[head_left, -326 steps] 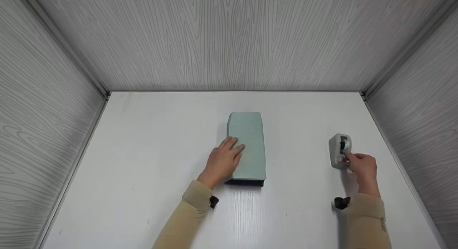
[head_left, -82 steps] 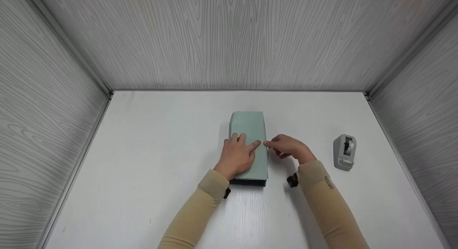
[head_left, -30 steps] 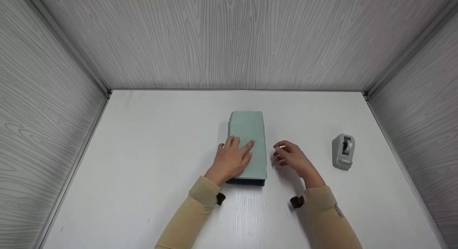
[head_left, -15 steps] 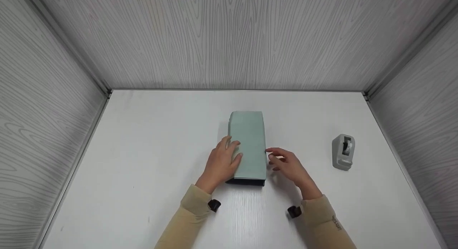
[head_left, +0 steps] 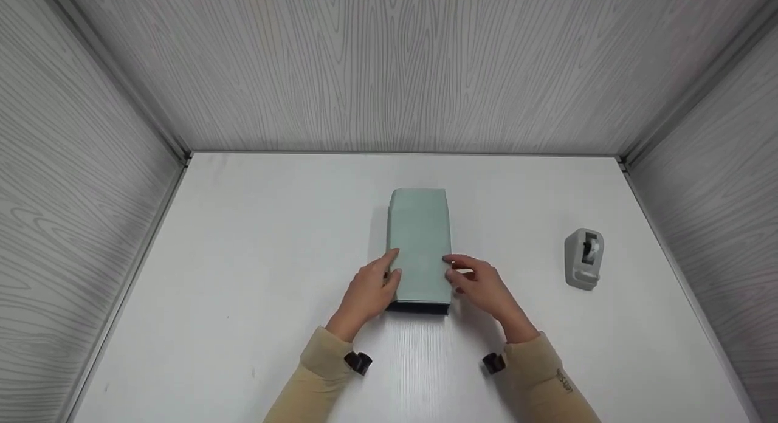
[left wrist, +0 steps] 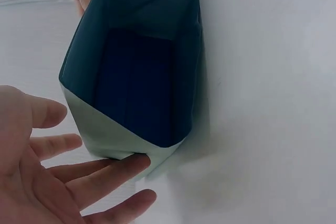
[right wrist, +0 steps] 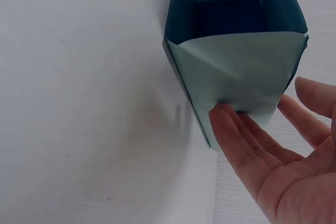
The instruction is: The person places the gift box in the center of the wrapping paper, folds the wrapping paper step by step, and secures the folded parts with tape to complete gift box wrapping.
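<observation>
A long, box-shaped bag of pale green, paper-like material (head_left: 419, 240), dark blue inside, is laid lengthwise near the middle of a smooth white table (head_left: 273, 259), its mouth turned toward the person, apparently so that both long sides can be reached at once. Its left side is touched by the left hand (head_left: 368, 289), whose fingers are loosely spread, with nothing gripped. Its right side is met by the fingertips of the right hand (head_left: 483, 286), gently bent, thumb held apart, likewise with nothing grasped. By this matched placing the bag seems to be steadied evenly without the hollow walls being crushed. Well to the right, a grey, wedge-shaped tape dispenser with a clear roll (head_left: 584, 259) is stood apart, probably where the right hand can get to it. The table is enclosed by grey wood-grain panels (head_left: 389, 70).
</observation>
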### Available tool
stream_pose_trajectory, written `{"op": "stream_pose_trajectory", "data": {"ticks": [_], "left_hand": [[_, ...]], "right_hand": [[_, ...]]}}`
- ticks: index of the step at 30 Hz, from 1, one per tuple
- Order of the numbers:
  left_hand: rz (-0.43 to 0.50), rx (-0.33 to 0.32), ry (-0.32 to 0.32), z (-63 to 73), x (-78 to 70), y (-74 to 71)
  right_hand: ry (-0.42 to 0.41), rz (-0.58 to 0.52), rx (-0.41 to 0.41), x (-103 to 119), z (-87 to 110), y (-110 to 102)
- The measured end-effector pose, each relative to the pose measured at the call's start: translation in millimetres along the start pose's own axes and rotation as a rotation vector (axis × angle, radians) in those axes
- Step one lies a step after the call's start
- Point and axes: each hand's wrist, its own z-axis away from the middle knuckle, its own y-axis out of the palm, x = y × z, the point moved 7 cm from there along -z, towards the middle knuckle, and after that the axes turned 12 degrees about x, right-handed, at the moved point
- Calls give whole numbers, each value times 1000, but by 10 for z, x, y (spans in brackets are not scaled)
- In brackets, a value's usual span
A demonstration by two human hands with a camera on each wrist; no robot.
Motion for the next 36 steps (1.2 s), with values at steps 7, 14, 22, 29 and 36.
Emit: {"op": "stream_pose_trajectory", "data": {"ticks": [7, 14, 22, 29, 36], "left_hand": [[86, 31, 52, -104, 34, -26], [204, 3, 30, -222, 130, -88], [149, -19, 27, -289, 161, -114], [95, -22, 0, -316, 193, -119], [60, -40, -25, -328, 179, -116]], "right_hand": [[15, 54, -25, 30, -104, -29], [25, 91, -30, 67, -256, -75], [37, 120, -49, 93, -364, -114], [39, 122, -67, 102, -397, -121], [31, 146, -79, 114, -402, -109]]}}
